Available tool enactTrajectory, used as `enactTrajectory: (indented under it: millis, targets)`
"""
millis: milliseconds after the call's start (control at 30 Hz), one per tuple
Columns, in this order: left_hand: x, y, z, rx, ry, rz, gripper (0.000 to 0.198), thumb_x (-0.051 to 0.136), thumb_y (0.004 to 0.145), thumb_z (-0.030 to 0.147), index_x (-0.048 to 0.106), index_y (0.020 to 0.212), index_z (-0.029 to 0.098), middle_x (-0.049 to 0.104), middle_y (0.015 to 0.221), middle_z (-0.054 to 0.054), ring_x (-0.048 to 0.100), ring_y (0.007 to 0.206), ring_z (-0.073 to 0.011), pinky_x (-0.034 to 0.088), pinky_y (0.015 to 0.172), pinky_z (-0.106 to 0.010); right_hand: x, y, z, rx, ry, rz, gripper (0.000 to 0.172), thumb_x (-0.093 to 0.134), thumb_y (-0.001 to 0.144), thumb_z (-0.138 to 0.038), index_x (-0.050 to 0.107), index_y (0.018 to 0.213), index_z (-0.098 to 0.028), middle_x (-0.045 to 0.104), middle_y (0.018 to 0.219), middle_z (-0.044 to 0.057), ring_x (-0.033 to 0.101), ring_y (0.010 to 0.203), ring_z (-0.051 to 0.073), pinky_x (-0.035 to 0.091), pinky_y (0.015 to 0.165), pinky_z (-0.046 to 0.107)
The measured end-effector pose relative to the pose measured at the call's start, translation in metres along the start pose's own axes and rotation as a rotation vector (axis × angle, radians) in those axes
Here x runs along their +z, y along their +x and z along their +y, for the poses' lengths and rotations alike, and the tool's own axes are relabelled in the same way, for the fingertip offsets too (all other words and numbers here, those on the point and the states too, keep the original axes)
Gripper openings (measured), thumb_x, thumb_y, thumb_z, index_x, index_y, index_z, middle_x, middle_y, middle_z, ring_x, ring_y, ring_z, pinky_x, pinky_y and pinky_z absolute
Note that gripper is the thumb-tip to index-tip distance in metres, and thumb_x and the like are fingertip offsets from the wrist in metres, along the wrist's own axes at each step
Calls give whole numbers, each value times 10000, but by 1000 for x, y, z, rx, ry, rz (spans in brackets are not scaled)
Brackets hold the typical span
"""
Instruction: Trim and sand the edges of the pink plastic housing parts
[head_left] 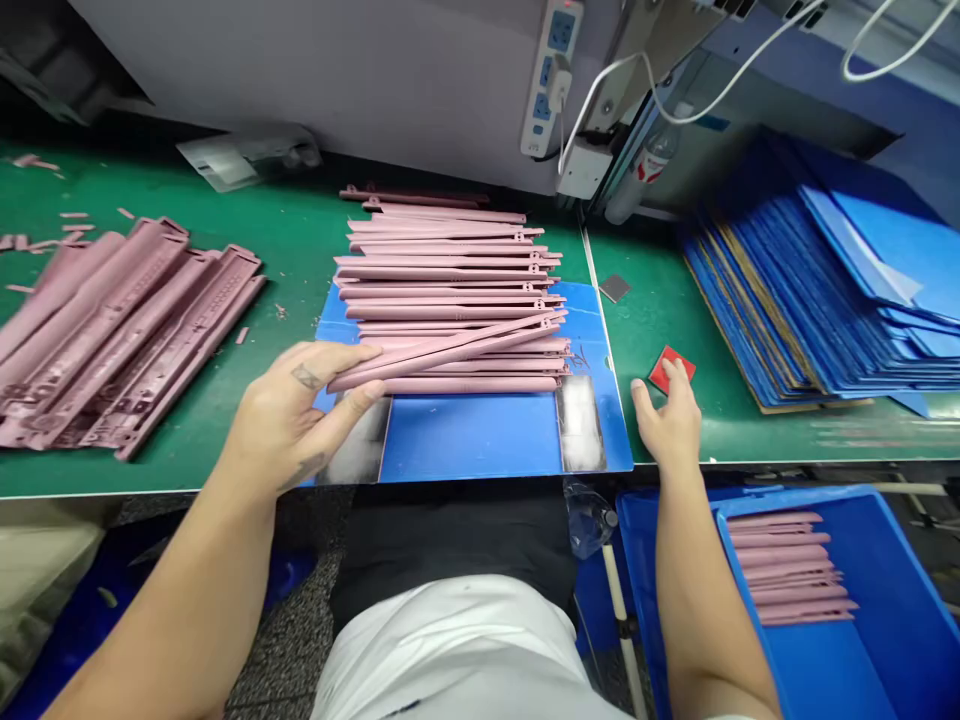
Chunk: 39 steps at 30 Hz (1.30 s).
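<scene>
As seen from the head camera, a single pink strip (450,352) is pinched at its near-left end between the thumb and fingers of the left hand (289,420), which are closed on it. The strip is held slantwise, its far end resting on a row of pink strips (450,265) that are laid side by side across a blue sheet (472,435) and onto the green table (292,240) behind it. The near part of the sheet is left bare (two shiny patches are seen at its front corners).

The right hand (667,420) is laid flat on the table just beside the sheet's right edge, with its fingers loosely apart and nothing clasped; a red square (671,367) is touched by the fingertips and partly covered by them. A small grey square (615,288) lies beyond it.

To the left, well apart from the sheet, a pile of pink moulded parts (112,330) is spread out, with small pink scraps scattered near it. To the right, a stack of blue sheets (825,290) is fanned out. Below the table edge, more pink strips (787,570) are kept in a blue bin (885,620). A power strip (551,75) is fixed to the back wall.
</scene>
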<state>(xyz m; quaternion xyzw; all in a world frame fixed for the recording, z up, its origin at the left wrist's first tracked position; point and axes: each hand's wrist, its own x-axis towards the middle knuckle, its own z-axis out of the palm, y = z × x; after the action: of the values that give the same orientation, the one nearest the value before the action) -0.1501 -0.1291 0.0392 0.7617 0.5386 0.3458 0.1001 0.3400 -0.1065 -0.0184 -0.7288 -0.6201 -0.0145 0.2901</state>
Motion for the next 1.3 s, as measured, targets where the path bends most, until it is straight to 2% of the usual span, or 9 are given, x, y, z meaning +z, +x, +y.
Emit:
enactTrajectory:
  millis: [100,233,333,467,633,800,967,1133,1300]
  targets:
    - [3,14,-14,74,273,59,331,663,1016,358,695,1334,274,672,1386,-143,609,1346,-399,468,1164,-659,-5,-18,-49,-144,95,40,457,591,1025,-460,676,1390,-197,728,1419,184,706,1315,330,557,1149,552]
    - [20,22,-14,154,384,84,404,692,991,339,669,1381,240,576,1533,-204,524,1461,-427,427,1194,-642,-2,-56,-124,-232,409,-299,310,637,1023,-411,735,1259,-235,819,1124,102,793,948,244,657,943,438]
    - [24,30,-9,259,370,78,455,699,987,348,642,1425,238,550,1582,-196,499,1497,-415,395,1222,-612,13,-81,-165,-23,769,-644,395,691,995,-427,704,1336,-227,809,1168,103,794,923,220,673,856,401]
    - [11,60,-8,333,322,26,465,645,1025,421,637,1441,213,573,1573,-194,511,1488,-386,381,1236,-575,34,-96,-198,505,1266,-823,627,809,917,-503,612,1438,-215,752,1373,162,797,1116,284,675,913,475]
    - [0,85,-4,341,343,-164,842,774,912,580,507,1611,194,506,1639,-225,452,1540,-423,310,1287,-617,48,-91,-219,785,1594,-753,549,921,820,-515,704,1211,-196,779,1336,169,746,1272,344,568,1132,587]
    - [35,66,-4,453,428,-291,1077,850,814,639,388,1697,229,294,1785,-182,263,1661,-438,99,1342,-740,58,-73,-218,829,1596,-718,506,897,834,-594,752,1067,-169,783,1311,200,710,1333,358,564,1165,534]
    - [57,72,-16,473,478,-328,1098,835,861,495,240,1749,245,230,1805,-163,229,1676,-433,98,1326,-787,65,-46,-221,845,1533,-797,546,853,865,-642,775,1081,-147,795,1270,215,727,1304,357,623,1096,465]
    - [59,105,-22,494,464,-357,1087,828,860,443,242,1748,219,204,1805,-203,241,1661,-463,147,1289,-814,77,-6,-229,871,1436,-778,458,630,1060,-567,735,1220,-151,817,1190,204,799,1149,308,677,960,420]
    - [63,140,-26,489,459,-340,1050,798,872,436,270,1738,165,209,1796,-250,255,1641,-480,164,1283,-785,93,36,-234,809,1329,-751,494,542,1086,-610,687,1240,-164,819,1130,194,821,1054,284,684,912,407]
